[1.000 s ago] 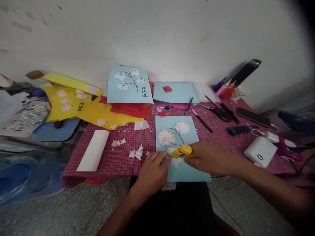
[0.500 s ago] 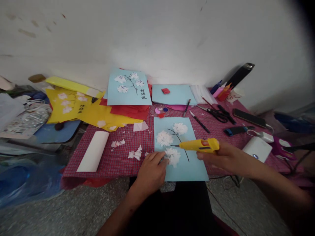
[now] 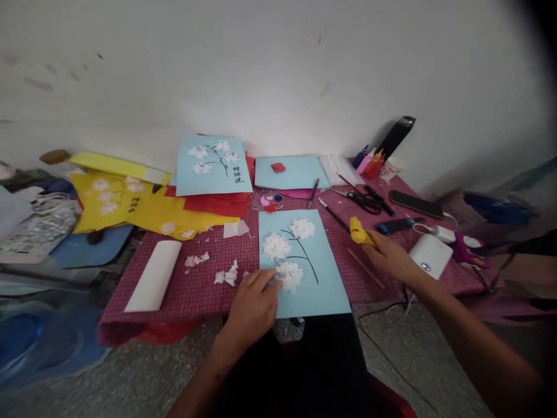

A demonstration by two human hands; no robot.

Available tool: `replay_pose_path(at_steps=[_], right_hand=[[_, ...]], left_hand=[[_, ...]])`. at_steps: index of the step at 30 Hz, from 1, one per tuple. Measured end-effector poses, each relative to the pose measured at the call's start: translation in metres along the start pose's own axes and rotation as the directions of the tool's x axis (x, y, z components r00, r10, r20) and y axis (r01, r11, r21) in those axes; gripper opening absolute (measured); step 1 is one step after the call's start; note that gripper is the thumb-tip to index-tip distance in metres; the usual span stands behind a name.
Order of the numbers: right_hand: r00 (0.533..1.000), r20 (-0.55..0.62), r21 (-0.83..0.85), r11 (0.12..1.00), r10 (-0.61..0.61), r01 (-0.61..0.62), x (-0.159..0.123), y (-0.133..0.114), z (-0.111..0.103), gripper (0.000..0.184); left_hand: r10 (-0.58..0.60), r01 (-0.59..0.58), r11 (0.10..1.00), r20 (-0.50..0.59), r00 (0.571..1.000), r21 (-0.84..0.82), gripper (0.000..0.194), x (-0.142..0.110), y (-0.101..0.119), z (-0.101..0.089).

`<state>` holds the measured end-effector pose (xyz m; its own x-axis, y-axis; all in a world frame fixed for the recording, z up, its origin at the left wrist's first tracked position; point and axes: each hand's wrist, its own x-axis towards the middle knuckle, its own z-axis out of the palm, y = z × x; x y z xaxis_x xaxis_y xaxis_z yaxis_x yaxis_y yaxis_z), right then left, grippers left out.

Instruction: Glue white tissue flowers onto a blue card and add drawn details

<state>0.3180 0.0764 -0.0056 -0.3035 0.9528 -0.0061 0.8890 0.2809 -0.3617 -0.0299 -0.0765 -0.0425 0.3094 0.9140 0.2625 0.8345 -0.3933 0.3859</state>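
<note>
On the light blue sheet (image 3: pixel 333 290) are several fluffy white paper flowers with a black drawn branch between them. My left hand (image 3: pixel 256 299) rests at the sheet's lower left edge, its fingers drawn together on the left rim of the lowest paper flower (image 3: pixel 290 276). The thumb and index fingertips meet the white petals there. To the right of the sheet, my right hand (image 3: pixel 389 255) is wrapped around a yellow glue gun (image 3: pixel 359 231), which is foreshortened, its nozzle not clearly visible. A thin brown stick (image 3: pixel 365 268) lies below the glue gun.
Torn white paper scraps (image 3: pixel 226 274) and a white paper roll (image 3: pixel 154 276) lie left. A finished flower picture (image 3: pixel 213 180) sits behind. Scissors (image 3: pixel 363 200), a marker (image 3: pixel 334 215), a box cutter (image 3: pixel 398 225) and a white power bank (image 3: pixel 430 255) lie right.
My right hand has drawn the glue gun away from the flowers, rightward off the blue sheet, and turned it. My left hand stays at the lowest flower. The view has shifted slightly right.
</note>
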Motion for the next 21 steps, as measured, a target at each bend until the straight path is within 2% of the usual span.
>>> replay_pose_path(at_steps=[3,5,9,12,14,16,19,21], right_hand=[[1.000,-0.023,-0.170,0.985,0.009,-0.013,0.016,0.004,0.026,0.041],[0.998,-0.051,-0.253,0.967,0.027,-0.039,0.021,0.002,0.036,0.047],[0.997,-0.075,-0.408,0.913,0.003,-0.033,0.016,-0.010,0.033,0.050],[0.990,-0.141,-0.468,0.882,-0.019,-0.050,0.002,-0.019,0.024,0.051],[0.974,-0.223,-0.445,0.893,-0.046,-0.060,-0.009,-0.022,0.024,0.050],[0.963,-0.250,-0.368,0.930,-0.102,0.002,-0.020,-0.026,0.028,0.045],[0.948,-0.245,-0.197,0.968,-0.201,0.155,-0.040,-0.037,0.040,0.037],[0.941,-0.253,-0.098,0.973,-0.227,0.208,-0.054,-0.047,0.049,0.031]], left_hand=[[-0.005,0.005,1.000,-0.028,1.000,0.006,0.032,-0.006,0.005,-0.003],[-0.014,0.015,1.000,-0.055,0.998,0.005,0.030,-0.014,0.009,-0.005],[-0.040,0.037,0.999,-0.135,0.990,-0.027,0.029,-0.039,0.008,-0.010],[-0.134,0.132,0.991,-0.255,0.958,-0.024,0.025,-0.057,-0.010,-0.023],[-0.232,0.248,0.969,-0.332,0.914,0.005,0.021,-0.063,-0.030,-0.035],[-0.320,0.351,0.936,-0.340,0.884,0.031,0.020,-0.064,-0.050,-0.046],[-0.354,0.384,0.920,-0.269,0.896,0.071,0.019,-0.056,-0.070,-0.056],[-0.354,0.381,0.919,-0.210,0.911,0.101,0.021,-0.049,-0.076,-0.057]])
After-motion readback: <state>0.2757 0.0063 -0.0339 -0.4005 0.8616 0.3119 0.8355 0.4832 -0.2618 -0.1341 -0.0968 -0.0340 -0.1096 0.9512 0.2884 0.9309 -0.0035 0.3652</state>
